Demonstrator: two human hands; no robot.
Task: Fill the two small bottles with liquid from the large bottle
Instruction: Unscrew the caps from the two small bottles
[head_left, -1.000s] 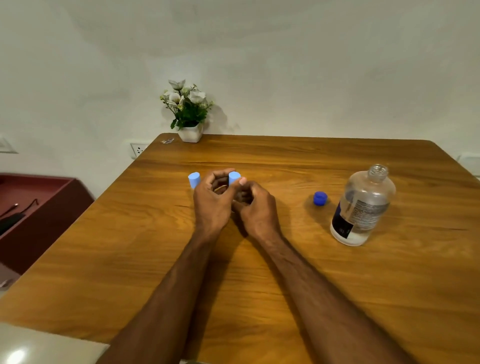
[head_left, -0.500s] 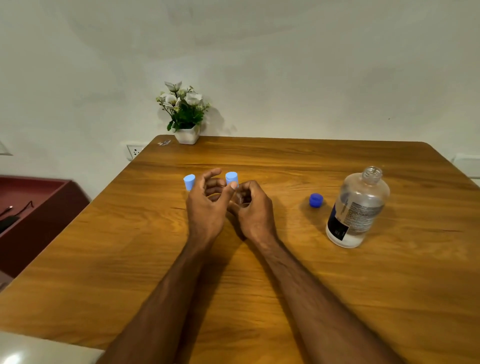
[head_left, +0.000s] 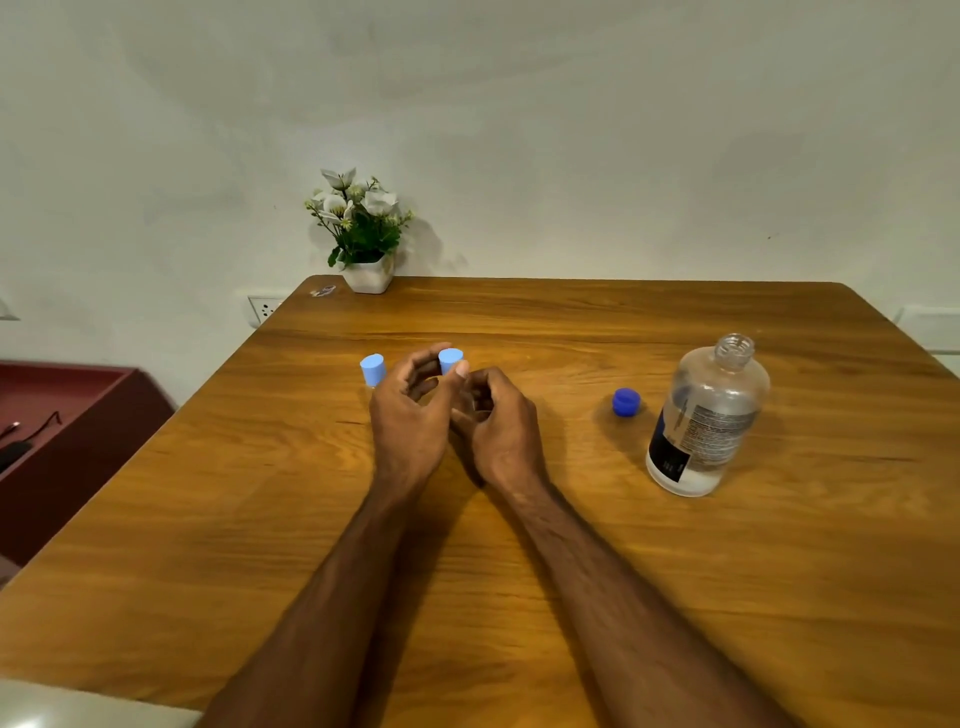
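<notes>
1. At the far left, a dark red cabinet (head_left: 67, 431) is standing beside the wooden table (head_left: 519, 571), and a small potted plant (head_left: 363, 234) is sitting at the table's back edge.
2. The left small bottle (head_left: 373, 370), topped with a pale blue cap, is standing just beside the left hand (head_left: 408, 415).
3. The left hand is pinching the pale blue cap of the second small bottle (head_left: 450, 361) between thumb and fingers.
4. The right hand (head_left: 493, 421) is curling round something clear below that cap; exactly what its fingers are clamping cannot be told.
5. A dark blue cap (head_left: 626, 401) is lying loose on the table near the large bottle (head_left: 706, 415), which is standing open, low on liquid, well apart from the hands.
6. Risk, as a judgement: both small bottles look light and narrow, so a careless pour could be tipping one or spilling.
7. The large bottle's label carries print too small to read.
</notes>
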